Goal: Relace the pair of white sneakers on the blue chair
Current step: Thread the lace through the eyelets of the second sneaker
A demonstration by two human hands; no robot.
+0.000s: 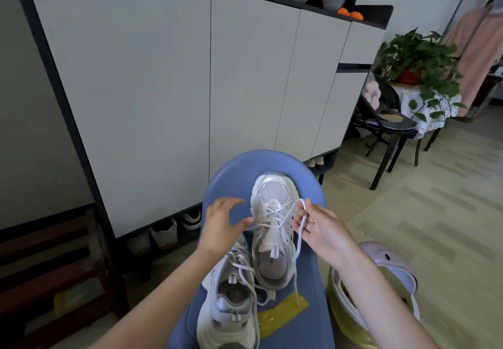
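Two white sneakers lie on the blue chair (234,169). The far sneaker (275,212) points away from me, its lace partly threaded. The near sneaker (228,299) lies beside and below it with loose laces. My right hand (318,229) pinches a loop of the far sneaker's white lace (298,242), which hangs down past the shoe's right side. My left hand (223,223) hovers at the shoe's left side with fingers spread and relaxed, its thumb near the lace crossings; it holds nothing that I can see.
A yellow tape strip (283,313) is stuck on the chair seat. A lidded bin with a yellow bag (375,294) stands at right. A tall white cabinet (190,76) with shoes under it is behind. A black chair (389,128) and potted plant (416,60) stand far right.
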